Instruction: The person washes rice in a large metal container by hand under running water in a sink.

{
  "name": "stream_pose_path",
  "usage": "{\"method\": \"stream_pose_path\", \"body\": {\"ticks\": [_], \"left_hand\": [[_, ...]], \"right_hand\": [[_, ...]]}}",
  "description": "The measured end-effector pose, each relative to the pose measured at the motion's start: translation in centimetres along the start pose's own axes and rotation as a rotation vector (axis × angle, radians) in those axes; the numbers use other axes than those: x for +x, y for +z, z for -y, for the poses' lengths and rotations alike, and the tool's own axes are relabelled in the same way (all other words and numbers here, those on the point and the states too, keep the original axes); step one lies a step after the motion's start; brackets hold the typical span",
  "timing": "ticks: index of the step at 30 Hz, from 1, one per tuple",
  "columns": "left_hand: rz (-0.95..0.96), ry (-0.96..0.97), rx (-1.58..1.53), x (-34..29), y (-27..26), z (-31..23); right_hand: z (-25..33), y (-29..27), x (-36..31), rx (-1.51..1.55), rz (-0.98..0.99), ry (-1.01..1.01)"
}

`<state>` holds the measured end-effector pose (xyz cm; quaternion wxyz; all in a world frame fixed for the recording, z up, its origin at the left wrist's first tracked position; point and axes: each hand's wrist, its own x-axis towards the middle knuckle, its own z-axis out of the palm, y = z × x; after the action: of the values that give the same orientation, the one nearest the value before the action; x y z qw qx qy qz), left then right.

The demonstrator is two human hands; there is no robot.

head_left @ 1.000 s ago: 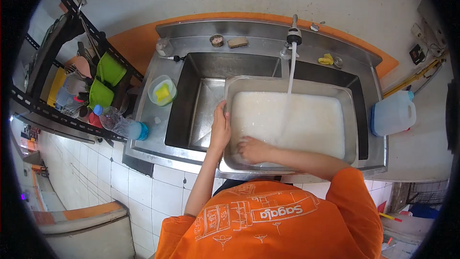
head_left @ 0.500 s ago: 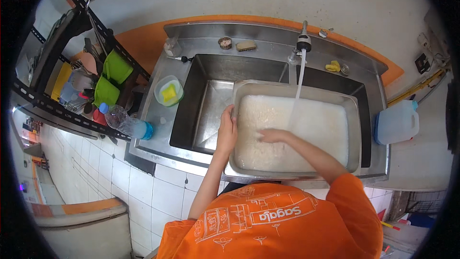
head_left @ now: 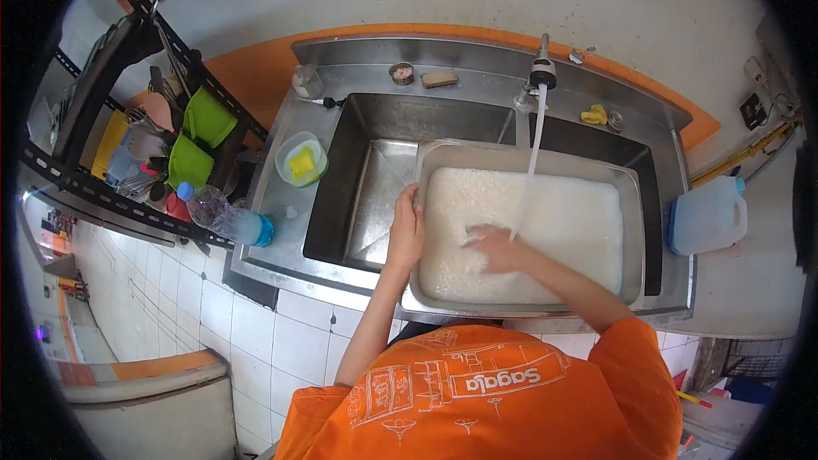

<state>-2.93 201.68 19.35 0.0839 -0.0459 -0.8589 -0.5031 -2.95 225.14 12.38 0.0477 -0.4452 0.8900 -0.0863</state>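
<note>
A deep rectangular steel pan point(head_left: 486, 155) rests over the right part of the sink, filled with cloudy white water point(head_left: 571, 213) and pale grains that look like rice. My left hand point(head_left: 406, 230) grips the pan's left edge. Inside the pan, my right hand point(head_left: 496, 249) is partly in the water left of the middle, its fingers spread and their tips hidden by the murk. Water runs in a thin stream from the faucet point(head_left: 542, 75) at the back, falling close by my right hand.
The left basin point(head_left: 382, 192) shows beside the pan. On the left counter are a plastic tub point(head_left: 316, 179) with a yellow sponge point(head_left: 301, 163) and a bottle of blue liquid point(head_left: 256, 229). A jug point(head_left: 707, 215) stands right. A brush point(head_left: 440, 77) and yellow cloth point(head_left: 594, 115) lie behind.
My right hand has shifted slightly right and its fingers have spread wider, with more of the hand showing above the water. My left hand stays on the pan's edge.
</note>
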Motion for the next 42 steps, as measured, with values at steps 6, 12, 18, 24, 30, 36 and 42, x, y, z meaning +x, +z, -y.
{"method": "stream_pose_path", "body": {"ticks": [6,12,18,24,30,36,42], "left_hand": [[0.017,-0.002,0.008,0.3,0.0,-0.4],[0.009,-0.033,0.066,0.2,0.0,-0.1],[-0.01,-0.048,0.133,0.0,0.3,-0.9],[-0.021,-0.094,0.134,-0.1,0.1,-1.6],[-0.022,-0.083,0.139,0.2,0.4,-0.8],[-0.002,-0.058,0.112,0.1,0.3,-0.4],[-0.029,-0.03,0.13,0.0,0.2,-0.1]], "right_hand": [[-6.3,-2.5,-2.0,0.003,0.219,0.248],[-5.1,-7.3,-11.3,-0.058,-0.063,0.524],[-6.9,-5.8,-20.3,0.615,0.149,1.186],[-6.5,-1.8,-19.8,1.781,0.075,1.339],[-5.1,1.7,-11.9,2.138,-0.01,1.128],[-5.1,-2.5,-9.0,1.966,0.04,0.946],[-13.5,-8.1,-13.6,0.795,0.168,1.196]]}}
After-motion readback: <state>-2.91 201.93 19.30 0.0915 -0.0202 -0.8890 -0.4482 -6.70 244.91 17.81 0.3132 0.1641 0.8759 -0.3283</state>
